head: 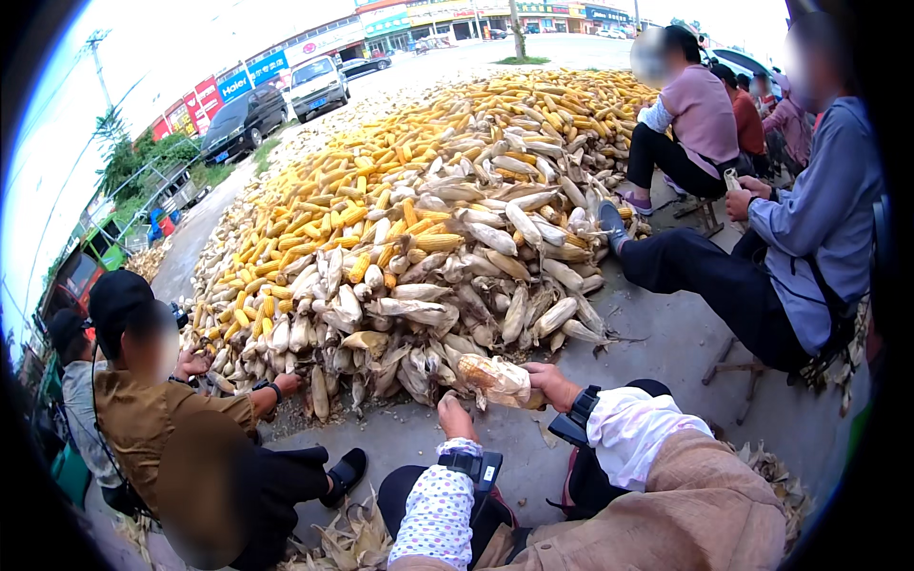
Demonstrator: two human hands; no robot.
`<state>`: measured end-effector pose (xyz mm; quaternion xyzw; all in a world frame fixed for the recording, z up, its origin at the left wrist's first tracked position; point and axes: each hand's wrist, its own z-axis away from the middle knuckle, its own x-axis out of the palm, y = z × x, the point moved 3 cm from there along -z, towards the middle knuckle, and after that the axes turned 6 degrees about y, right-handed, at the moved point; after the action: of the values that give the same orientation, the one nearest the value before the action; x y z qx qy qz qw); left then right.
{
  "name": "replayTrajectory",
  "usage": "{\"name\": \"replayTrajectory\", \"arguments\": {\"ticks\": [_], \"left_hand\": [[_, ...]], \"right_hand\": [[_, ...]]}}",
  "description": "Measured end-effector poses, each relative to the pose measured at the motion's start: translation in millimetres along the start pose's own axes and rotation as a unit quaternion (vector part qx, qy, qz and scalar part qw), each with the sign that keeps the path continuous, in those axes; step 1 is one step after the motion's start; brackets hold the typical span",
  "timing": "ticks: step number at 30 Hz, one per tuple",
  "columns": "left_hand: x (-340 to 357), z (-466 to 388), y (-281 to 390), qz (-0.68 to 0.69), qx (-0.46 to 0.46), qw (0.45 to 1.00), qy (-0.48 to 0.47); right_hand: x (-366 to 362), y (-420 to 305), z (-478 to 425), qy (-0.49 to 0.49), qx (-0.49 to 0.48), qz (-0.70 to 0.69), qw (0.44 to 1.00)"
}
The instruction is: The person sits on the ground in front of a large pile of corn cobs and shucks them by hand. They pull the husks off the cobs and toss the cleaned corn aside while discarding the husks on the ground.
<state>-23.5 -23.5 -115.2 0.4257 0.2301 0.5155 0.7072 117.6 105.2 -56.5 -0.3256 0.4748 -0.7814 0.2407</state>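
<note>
My right hand (553, 386) grips one end of an ear of corn (494, 380) at the near edge of a large corn pile. Pale husk still wraps much of this ear, and yellow-orange kernels show on its upper left side. Just left of the ear and lower, my left hand (457, 418) has its fingers curled; whether anything is inside them is hidden. Dry ears in husks (415, 310) lie heaped right in front of both hands. Farther up the corn pile, bare yellow ears (343, 214) are spread thickly.
At my left a person in a brown jacket (136, 400) reaches into the pile. To my right, a person in a blue-grey jacket (821, 214) holds an ear, one foot against the heap. Loose husks (350, 535) lie on the concrete ground (528, 457). Parked vehicles (314, 87) stand beyond.
</note>
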Motion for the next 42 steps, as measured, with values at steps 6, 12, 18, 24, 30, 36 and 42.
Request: {"name": "replayTrajectory", "arguments": {"ticks": [6,12,18,24,30,36,42], "left_hand": [[21.4,10.6,14.6,0.185,0.032,0.976,-0.111],[19.4,15.7,11.6,0.102,0.132,0.983,-0.076],[32.2,32.9,8.9,-0.067,0.255,0.958,-0.116],[31.1,33.4,6.8,0.007,0.208,0.968,-0.144],[34.4,39.2,5.9,0.042,0.2,0.964,-0.169],[32.6,52.2,17.7,-0.028,0.298,0.943,-0.146],[31.7,74.8,32.8,-0.069,0.355,0.925,-0.115]], "right_hand": [[5.1,6.2,4.4,-0.038,-0.129,0.252,0.958],[0.5,4.6,-13.2,-0.063,0.0,0.144,0.988],[19.0,20.0,-30.0,-0.073,0.049,-0.022,0.996],[21.4,32.3,-30.4,-0.029,0.054,0.013,0.998],[11.2,30.3,-37.6,0.027,-0.142,0.235,0.961],[8.2,30.3,-42.0,0.049,-0.253,0.356,0.898],[8.1,23.8,-39.8,0.089,-0.297,0.379,0.872]]}}
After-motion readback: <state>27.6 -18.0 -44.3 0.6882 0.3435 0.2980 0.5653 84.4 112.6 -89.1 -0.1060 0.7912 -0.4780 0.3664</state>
